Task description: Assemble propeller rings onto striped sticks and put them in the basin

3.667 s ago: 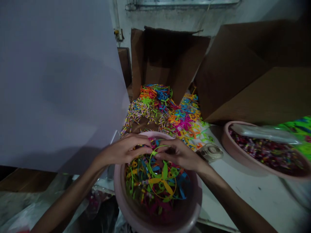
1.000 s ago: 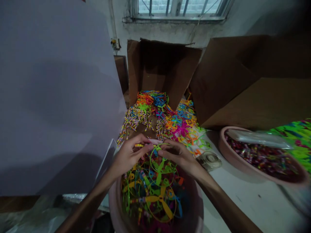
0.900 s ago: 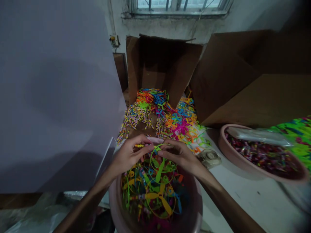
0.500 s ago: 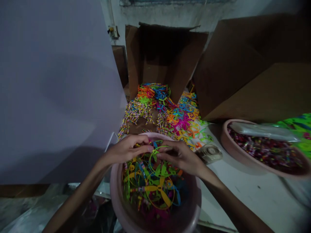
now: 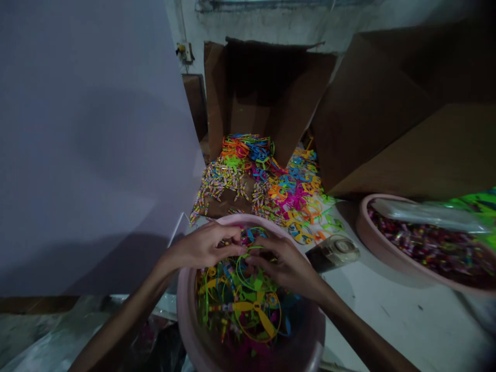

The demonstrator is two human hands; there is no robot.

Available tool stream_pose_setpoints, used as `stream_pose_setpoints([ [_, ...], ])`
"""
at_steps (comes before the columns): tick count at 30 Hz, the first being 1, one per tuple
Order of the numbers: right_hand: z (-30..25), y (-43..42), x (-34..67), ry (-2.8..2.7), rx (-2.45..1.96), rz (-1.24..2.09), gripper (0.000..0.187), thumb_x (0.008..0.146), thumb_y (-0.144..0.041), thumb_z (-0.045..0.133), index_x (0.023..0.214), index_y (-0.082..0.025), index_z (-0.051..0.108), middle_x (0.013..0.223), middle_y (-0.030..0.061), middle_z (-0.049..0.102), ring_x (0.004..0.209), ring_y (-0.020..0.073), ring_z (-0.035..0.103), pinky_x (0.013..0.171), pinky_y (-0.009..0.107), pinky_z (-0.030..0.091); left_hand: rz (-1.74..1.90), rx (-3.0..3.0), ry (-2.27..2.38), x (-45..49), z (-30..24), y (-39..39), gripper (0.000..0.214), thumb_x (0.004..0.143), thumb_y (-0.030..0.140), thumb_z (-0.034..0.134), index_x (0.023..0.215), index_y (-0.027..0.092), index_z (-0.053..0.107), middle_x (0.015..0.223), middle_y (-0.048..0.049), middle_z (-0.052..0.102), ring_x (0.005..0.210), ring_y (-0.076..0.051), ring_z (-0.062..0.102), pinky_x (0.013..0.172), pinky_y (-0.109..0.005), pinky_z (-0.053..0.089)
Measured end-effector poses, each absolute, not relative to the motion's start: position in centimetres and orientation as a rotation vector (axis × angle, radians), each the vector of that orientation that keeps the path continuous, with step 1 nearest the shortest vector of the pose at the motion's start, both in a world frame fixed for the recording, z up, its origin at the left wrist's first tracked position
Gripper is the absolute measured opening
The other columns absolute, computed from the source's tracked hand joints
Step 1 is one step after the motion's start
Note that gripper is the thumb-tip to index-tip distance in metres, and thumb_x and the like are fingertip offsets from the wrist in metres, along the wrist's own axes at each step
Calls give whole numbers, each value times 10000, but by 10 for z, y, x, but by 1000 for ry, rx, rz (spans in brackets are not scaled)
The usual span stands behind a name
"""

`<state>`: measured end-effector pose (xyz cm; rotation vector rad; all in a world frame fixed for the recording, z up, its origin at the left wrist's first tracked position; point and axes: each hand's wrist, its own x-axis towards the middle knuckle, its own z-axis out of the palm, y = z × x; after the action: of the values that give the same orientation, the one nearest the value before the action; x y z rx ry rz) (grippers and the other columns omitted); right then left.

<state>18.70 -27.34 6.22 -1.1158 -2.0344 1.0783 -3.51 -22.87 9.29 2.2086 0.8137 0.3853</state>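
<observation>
Standing upright to the left of the pink basin (image 5: 185, 315), a large white board (image 5: 89, 134) fills that side of the view. The basin sits nearest the camera and holds a tangle of coloured plastic rings and propeller blades.

Left hand (image 5: 201, 249): positioned over the basin's far-left rim, palm down, fingertips drawn together in a pinch at the upper left edge of a green ring (image 5: 252, 258). Whether a smaller part is also held in the pinch cannot be determined.

The green ring lies between the two hands, above the basin's contents and just inside its far rim.

Right hand (image 5: 285, 267): positioned over the basin's far-right portion, fingers curled and closed on the right side of the ring. Both sets of fingertips almost meet at the ring's top.

Beyond the basin, a spread of small striped sticks (image 5: 221, 182) and a heap of coloured rings (image 5: 289, 192) cover the table in front of an open cardboard box (image 5: 267, 93).

To the right of the basin, near its rim, lies a tape dispenser (image 5: 335, 250). Farther right stands a second basin (image 5: 370, 243), with a clear plastic bag (image 5: 426, 214) lying across its contents.
</observation>
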Motion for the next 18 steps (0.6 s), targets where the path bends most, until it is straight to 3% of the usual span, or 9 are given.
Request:
stream_pose_setpoints([
  [4, 55, -273, 191, -2034, -1159, 1034, 173, 968, -332, 611, 835, -245, 681, 815, 5, 764, 761, 202, 692, 690, 293, 469, 427, 2223, 865, -30, 88, -230, 203, 965, 313, 574, 859, 186, 691, 722, 10, 610, 658, -142, 499, 599, -256, 328],
  [9, 57, -264, 205, -2091, -1150, 1144, 223, 925, -454, 664, 874, -248, 730, 853, 5, 779, 764, 204, 705, 710, 291, 480, 350, 2181, 780, -25, 81, -213, 234, 929, 358, 629, 787, 204, 734, 644, 19, 619, 600, -134, 508, 563, -240, 341],
  [13, 47, -212, 218, -1859, -1550, 806, 393, 944, -550, 589, 828, -211, 749, 828, 23, 754, 800, 217, 695, 760, 307, 500, 497, 2054, 883, -19, 61, -160, 362, 957, 444, 556, 751, 208, 739, 646, 1, 646, 615, -152, 560, 579, -241, 384],
  [15, 33, -170, 226, -1698, -1746, 641, 394, 1023, -457, 480, 938, -175, 741, 953, 74, 748, 905, 231, 686, 849, 344, 506, 534, 2032, 951, -9, 44, -124, 293, 957, 399, 561, 835, 206, 745, 768, -26, 706, 717, -176, 620, 656, -257, 441],
  [18, 5, -112, 238, -1532, -1938, 499, 260, 992, -339, 586, 1179, -179, 671, 1281, 108, 651, 1193, 263, 596, 1048, 474, 449, 472, 2012, 987, 11, 16, -83, 162, 862, 337, 724, 807, 185, 719, 797, -34, 718, 769, -188, 654, 763, -311, 507],
])
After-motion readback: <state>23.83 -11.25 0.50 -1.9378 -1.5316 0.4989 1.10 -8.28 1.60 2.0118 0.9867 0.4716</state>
